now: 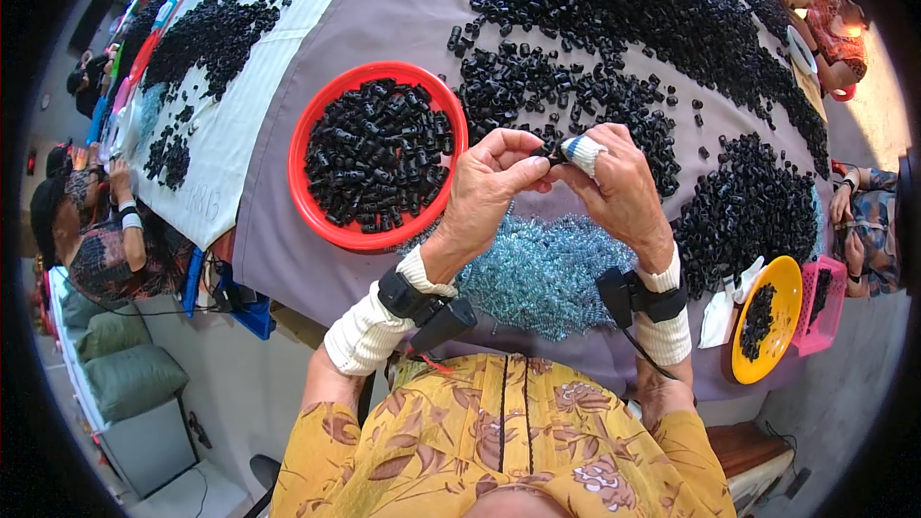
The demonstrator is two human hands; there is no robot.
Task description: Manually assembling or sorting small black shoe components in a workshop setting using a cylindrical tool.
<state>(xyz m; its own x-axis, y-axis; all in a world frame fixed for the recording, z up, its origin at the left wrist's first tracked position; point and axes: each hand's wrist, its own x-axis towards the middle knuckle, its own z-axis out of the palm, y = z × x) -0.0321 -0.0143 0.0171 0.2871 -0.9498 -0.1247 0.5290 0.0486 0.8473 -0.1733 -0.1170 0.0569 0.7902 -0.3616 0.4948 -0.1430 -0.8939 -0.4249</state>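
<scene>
My left hand [483, 194] and my right hand [622, 187] meet above the table, fingertips closed around a small black plastic part [551, 154]. A white wrap with a blue band covers a finger of the right hand. The fingers hide most of the part. Just below the hands lies a heap of small, shiny, pale blue spring-like pieces [542, 278]. Beside my left hand stands a red round tray [300, 168] holding many black cylindrical parts [379, 158]. Loose black parts [537, 77] spread out beyond my fingers.
A larger black pile [743, 211] lies to the right. Near it are a yellow plate [785, 312] with small black pieces, a white cloth [721, 317] and a pink basket [811, 331]. Other people sit along both sides. A white-covered table section [216, 163] is at left.
</scene>
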